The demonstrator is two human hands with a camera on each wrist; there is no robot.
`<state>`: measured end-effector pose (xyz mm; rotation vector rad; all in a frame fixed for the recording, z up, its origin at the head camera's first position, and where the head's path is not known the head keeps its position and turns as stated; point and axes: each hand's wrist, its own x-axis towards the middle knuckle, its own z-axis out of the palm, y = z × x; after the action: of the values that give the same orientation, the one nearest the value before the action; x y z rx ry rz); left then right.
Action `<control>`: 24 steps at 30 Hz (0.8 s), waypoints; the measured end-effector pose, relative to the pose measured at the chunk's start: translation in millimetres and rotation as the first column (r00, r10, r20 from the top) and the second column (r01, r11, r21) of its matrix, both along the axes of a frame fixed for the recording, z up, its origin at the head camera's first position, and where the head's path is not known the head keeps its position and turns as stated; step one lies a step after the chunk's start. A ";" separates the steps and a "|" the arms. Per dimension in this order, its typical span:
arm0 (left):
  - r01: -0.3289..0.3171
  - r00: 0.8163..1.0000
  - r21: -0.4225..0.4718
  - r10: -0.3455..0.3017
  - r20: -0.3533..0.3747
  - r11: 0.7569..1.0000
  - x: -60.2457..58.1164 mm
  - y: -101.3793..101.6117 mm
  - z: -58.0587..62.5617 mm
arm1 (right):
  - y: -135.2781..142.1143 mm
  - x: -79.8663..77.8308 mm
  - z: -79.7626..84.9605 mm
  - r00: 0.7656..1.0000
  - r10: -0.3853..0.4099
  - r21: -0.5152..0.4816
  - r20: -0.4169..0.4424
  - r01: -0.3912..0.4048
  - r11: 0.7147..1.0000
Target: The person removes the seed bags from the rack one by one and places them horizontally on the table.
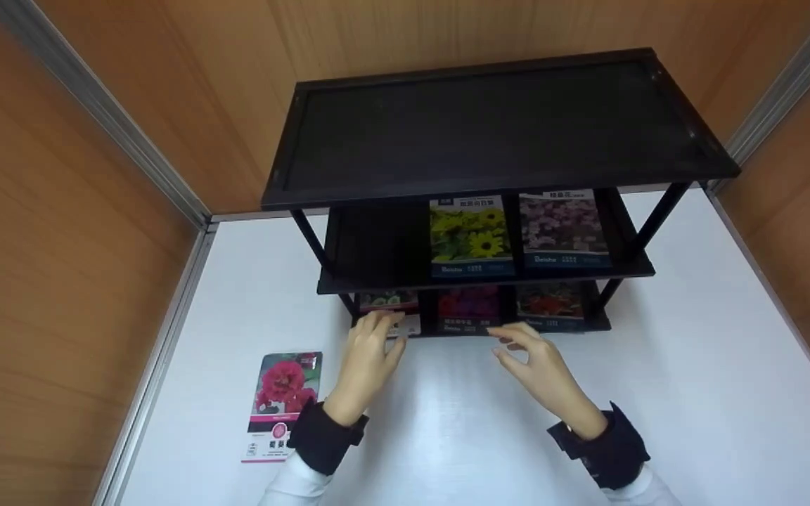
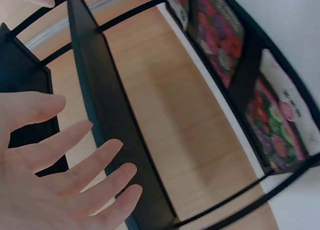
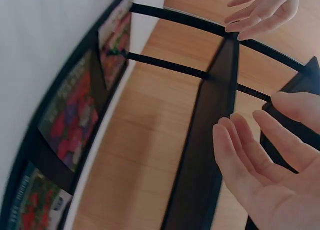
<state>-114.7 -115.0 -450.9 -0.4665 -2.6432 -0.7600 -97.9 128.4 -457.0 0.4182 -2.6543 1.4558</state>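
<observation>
Packet with a pink bloom [image 1: 284, 386] is lying flat on the worktop [image 1: 440, 436], nearest the person, its lower right part hiding behind a dark cuff [image 1: 324, 439]. It is looking thin, light and perhaps slightly slick, so its long side edges are offering the surest hold; squeezing its middle would probably be risking a crease. Farther on, the left hand [image 1: 370, 355] is hovering empty before the rack [image 1: 496, 133], fingers loosely spread. Opposite, the right hand [image 1: 538, 365] is hovering empty too, fingers gently bent, thumb standing apart. The views are not making plain whether either is touching the rack.

Just beyond, a mixed-bloom packet [image 1: 387, 301], a magenta-flower packet [image 1: 470, 308] and a red-flower packet [image 1: 551, 306] are lying on the bottom shelf [image 1: 428, 315], their lower edges probably offering fingertips a place to lift. Higher up, a yellow-flower packet [image 1: 472, 235] and a lilac-flower packet [image 1: 563, 228] are resting on the middle shelf [image 1: 377, 246]. The rack is appearing stiff, its slim posts likely suiting a light grip. Behind it, a wooden panel [image 1: 433, 35] is standing.
</observation>
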 end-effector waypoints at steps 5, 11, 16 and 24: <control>0.004 1.000 0.040 -0.004 -0.014 0.999 -7.5 13.2 11.7 | 0.1 -11.5 14.1 0.999 -0.045 -0.047 -0.002 0.045 0.998; -0.042 0.999 0.126 0.039 0.020 0.991 -22.7 28.9 21.4 | -1.4 -28.4 29.1 0.995 -0.101 -0.106 0.010 0.102 0.989; -0.085 0.995 0.179 0.072 0.075 0.980 -33.1 39.4 27.9 | -3.0 -40.4 37.6 0.992 -0.117 -0.131 0.050 0.123 0.984; -0.089 0.984 0.200 0.055 0.169 0.976 -51.6 52.2 42.6 | -0.9 -62.3 45.8 0.981 -0.166 -0.139 0.096 0.179 0.974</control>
<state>-166.3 -62.8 -408.4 -0.2600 -2.6716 -1.0779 -160.2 127.5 -411.2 0.1130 -2.5459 1.6320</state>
